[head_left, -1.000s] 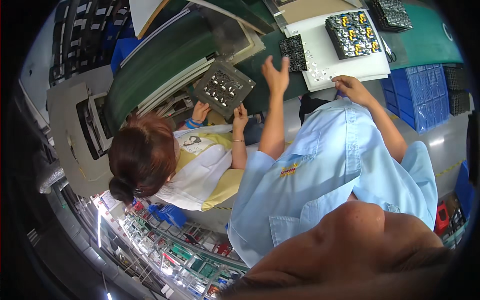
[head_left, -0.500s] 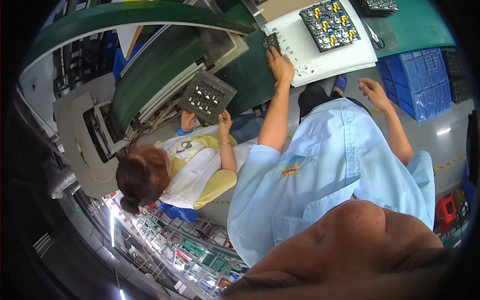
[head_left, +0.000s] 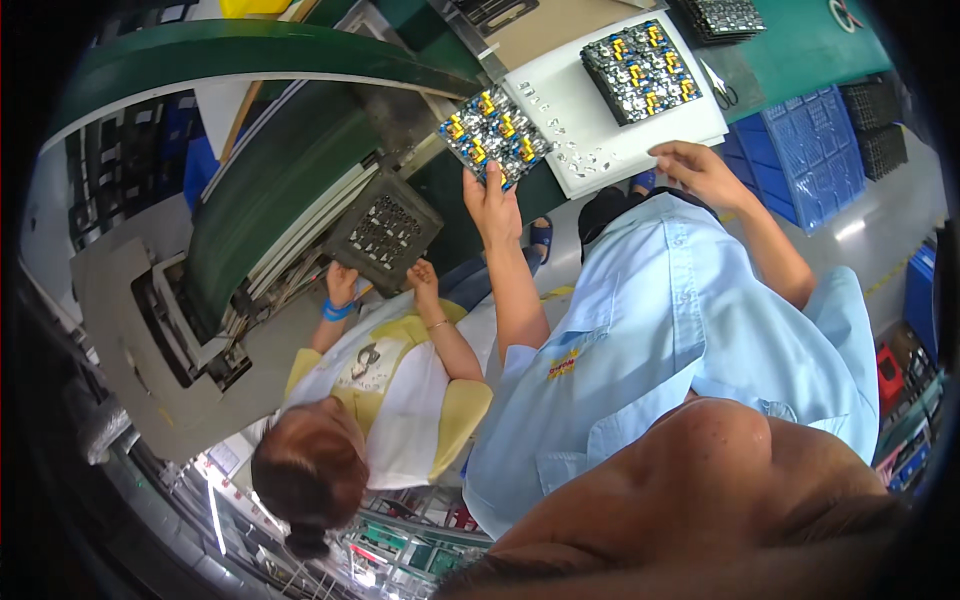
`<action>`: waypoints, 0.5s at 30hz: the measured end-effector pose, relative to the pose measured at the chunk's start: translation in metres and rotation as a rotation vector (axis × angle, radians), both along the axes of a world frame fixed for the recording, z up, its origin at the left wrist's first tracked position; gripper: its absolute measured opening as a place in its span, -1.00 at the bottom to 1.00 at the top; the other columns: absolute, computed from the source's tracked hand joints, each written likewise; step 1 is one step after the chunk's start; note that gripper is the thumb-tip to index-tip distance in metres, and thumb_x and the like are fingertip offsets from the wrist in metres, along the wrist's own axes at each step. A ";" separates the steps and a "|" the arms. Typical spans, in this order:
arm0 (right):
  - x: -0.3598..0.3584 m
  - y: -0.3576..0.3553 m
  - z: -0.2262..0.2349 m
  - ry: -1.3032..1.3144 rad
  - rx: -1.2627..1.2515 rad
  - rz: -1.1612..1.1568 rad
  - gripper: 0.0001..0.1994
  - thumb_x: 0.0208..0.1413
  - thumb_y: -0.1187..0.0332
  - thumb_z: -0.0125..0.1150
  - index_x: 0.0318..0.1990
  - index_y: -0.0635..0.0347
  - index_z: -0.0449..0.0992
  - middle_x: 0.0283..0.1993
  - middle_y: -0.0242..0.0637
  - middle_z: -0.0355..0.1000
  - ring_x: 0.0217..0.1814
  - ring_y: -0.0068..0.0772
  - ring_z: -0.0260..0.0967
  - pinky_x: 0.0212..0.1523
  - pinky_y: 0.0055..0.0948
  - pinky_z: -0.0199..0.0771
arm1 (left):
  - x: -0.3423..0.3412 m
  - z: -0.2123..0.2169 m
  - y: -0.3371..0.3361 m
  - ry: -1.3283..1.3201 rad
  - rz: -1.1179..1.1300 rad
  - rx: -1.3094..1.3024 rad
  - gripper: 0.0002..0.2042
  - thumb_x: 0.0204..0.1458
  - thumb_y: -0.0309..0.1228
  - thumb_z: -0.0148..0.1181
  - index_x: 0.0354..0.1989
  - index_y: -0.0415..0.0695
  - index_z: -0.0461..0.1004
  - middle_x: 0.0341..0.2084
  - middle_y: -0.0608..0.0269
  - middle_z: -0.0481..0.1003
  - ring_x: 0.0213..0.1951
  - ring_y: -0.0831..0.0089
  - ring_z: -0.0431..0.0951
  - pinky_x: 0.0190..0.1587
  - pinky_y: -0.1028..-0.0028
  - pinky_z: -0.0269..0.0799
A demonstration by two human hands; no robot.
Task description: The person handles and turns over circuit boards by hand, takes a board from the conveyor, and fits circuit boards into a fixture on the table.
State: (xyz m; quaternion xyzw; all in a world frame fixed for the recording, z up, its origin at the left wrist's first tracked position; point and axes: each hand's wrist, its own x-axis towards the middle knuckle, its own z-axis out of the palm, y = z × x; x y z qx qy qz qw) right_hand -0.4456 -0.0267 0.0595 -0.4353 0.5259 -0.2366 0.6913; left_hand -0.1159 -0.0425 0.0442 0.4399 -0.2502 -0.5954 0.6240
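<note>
My left hand (head_left: 492, 208) is closed on the near edge of a circuit board panel (head_left: 505, 140), its thumb over the top face. Yellow, blue and silver parts cover that face. The panel is held up beside the left edge of a white sheet stack (head_left: 625, 155). On the sheet, small silver pieces (head_left: 575, 160) lie scattered, and a stack of similar circuit board panels (head_left: 640, 75) stands farther right. Near the sheet's front right edge is my right hand (head_left: 700, 172), empty, with its fingers apart and loosely bent.
Scissors (head_left: 722, 90) lie right of the sheet on a green table (head_left: 800, 65), before more stacked panels (head_left: 725, 18). Blue crates (head_left: 800, 150) stand on the right. At left, a co-worker (head_left: 390, 390) holds a dark tray (head_left: 385, 225) beside a green-topped machine.
My left hand has brought the panel left and nearer, turning its populated face into view. My right hand has moved left to the sheet's edge. The co-worker's tray has shifted left and nearer.
</note>
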 end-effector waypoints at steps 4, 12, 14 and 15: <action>0.023 -0.030 0.028 0.066 -0.163 0.011 -0.63 0.32 0.24 0.10 0.16 0.26 0.44 -0.24 -0.41 0.46 -0.29 -0.64 0.33 -0.28 -0.59 0.37 | -0.016 0.007 -0.009 0.345 -0.095 0.006 -0.65 0.30 -0.49 -0.08 0.24 -0.19 0.24 0.11 0.09 0.42 0.12 0.26 0.46 0.17 0.10 0.41; 0.014 -0.053 0.028 -0.040 -0.272 -0.212 -0.40 0.29 0.19 0.17 0.36 0.31 0.18 0.01 -0.29 0.46 -0.01 -0.53 0.40 -0.06 -0.56 0.40 | -0.071 0.003 -0.014 0.529 -0.358 0.085 -0.67 0.30 -0.50 -0.09 0.22 -0.18 0.26 0.12 0.08 0.42 0.14 0.22 0.46 0.16 0.07 0.40; 0.006 -0.052 0.030 -0.092 -0.254 -0.188 -0.40 0.26 0.27 0.22 0.34 0.38 0.17 -0.01 -0.28 0.46 -0.04 -0.59 0.40 -0.09 -0.61 0.40 | -0.092 0.001 -0.011 0.543 -0.388 0.106 -0.66 0.30 -0.49 -0.08 0.24 -0.17 0.23 0.13 0.09 0.41 0.14 0.25 0.45 0.17 0.08 0.39; -0.001 -0.053 0.020 -0.051 -0.253 -0.187 -0.39 0.20 0.37 0.28 0.32 0.45 0.17 -0.03 -0.29 0.47 -0.08 -0.64 0.40 -0.11 -0.64 0.41 | -0.103 0.006 -0.012 0.562 -0.399 0.099 -0.66 0.30 -0.50 -0.09 0.24 -0.18 0.23 0.14 0.08 0.40 0.15 0.26 0.44 0.18 0.10 0.38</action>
